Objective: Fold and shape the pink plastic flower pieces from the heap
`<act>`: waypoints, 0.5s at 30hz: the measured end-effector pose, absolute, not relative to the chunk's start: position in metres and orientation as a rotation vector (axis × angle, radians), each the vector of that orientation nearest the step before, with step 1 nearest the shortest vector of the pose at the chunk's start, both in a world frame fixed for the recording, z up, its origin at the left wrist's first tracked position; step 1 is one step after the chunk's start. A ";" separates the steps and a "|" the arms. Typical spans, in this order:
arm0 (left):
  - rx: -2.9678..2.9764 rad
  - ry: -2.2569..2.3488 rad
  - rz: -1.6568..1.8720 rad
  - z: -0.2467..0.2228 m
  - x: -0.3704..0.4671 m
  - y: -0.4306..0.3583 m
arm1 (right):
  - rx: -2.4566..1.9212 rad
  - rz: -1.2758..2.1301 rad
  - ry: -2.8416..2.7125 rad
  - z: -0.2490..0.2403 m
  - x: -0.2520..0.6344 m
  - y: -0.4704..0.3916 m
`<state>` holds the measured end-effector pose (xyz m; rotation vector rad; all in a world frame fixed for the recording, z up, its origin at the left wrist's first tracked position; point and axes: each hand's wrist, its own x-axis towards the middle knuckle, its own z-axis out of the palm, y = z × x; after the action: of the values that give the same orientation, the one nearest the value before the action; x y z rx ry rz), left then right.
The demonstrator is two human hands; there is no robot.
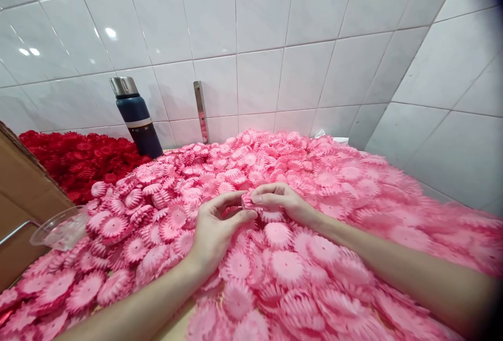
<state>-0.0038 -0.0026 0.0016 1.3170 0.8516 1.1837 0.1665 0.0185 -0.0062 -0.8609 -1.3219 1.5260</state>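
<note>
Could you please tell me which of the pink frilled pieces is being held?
It is the pink piece held between the left hand and right hand; the others lie in the heap below.

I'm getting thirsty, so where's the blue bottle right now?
In the head view, left of centre: the blue bottle is by the tiled wall, between the red pile and the pink pile.

I can see the left forearm [157,296] and right forearm [393,260], both bare, slanted inward so the 2 hands almost meet at the fingertips. The left hand [214,223] forms a loose C ending in a pinch; the right hand [285,202] pinches too, fingers bent.
</note>
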 end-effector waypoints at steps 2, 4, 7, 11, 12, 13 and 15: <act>1.313 0.854 1.182 0.002 -0.004 -0.003 | -0.867 1.525 -1.313 -0.005 0.166 0.018; 1.310 0.857 1.179 0.003 -0.003 -0.004 | -0.875 1.516 -1.313 -0.005 0.165 0.018; 1.305 0.858 1.178 0.003 -0.003 -0.004 | -0.889 1.490 -1.327 -0.005 0.164 0.018; 1.285 0.907 1.249 0.001 -0.004 -0.002 | -0.909 1.451 -1.369 -0.007 0.165 0.020; 1.279 0.926 1.282 0.001 -0.004 -0.001 | -0.914 1.431 -1.388 -0.008 0.165 0.020; 1.278 0.943 1.311 0.001 -0.004 -0.001 | -0.923 1.409 -1.408 -0.008 0.165 0.021; 1.296 0.956 1.340 0.002 -0.004 -0.001 | -0.946 1.369 -1.442 -0.010 0.165 0.022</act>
<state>-0.0039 -0.0011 0.0016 1.2956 0.9556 1.3403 0.1651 0.0217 -0.0099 -0.9458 -1.4417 1.3691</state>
